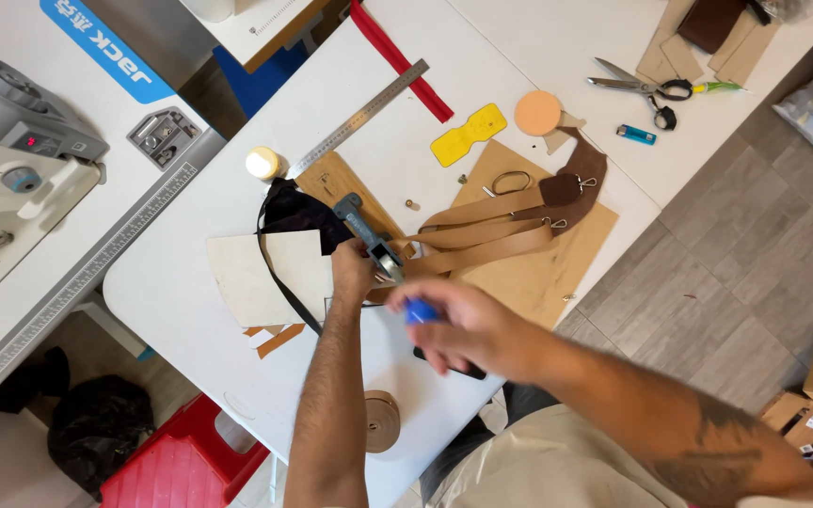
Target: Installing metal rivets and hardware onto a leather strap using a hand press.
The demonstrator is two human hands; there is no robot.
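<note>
My left hand (354, 270) grips a grey metal hand tool (366, 233) that looks like a punch, its jaws set on the end of tan leather straps (482, 230). The straps run right to a dark brown leather piece (571, 183) with metal rings. My right hand (468, 327) is blurred and closed around a small blue object (420, 310), just right of the tool's jaws. A black strap (279, 277) loops from under dark fabric (298, 212) beside my left hand.
White table (171, 282) with a steel ruler (359, 118), red strip (402, 61), yellow template (469, 134), orange disc (538, 113), scissors (646, 89), blue lighter (634, 134), wooden board (538, 273), tan strap roll (383, 420). Sewing machine (11, 141) at left, red stool (181, 461) below.
</note>
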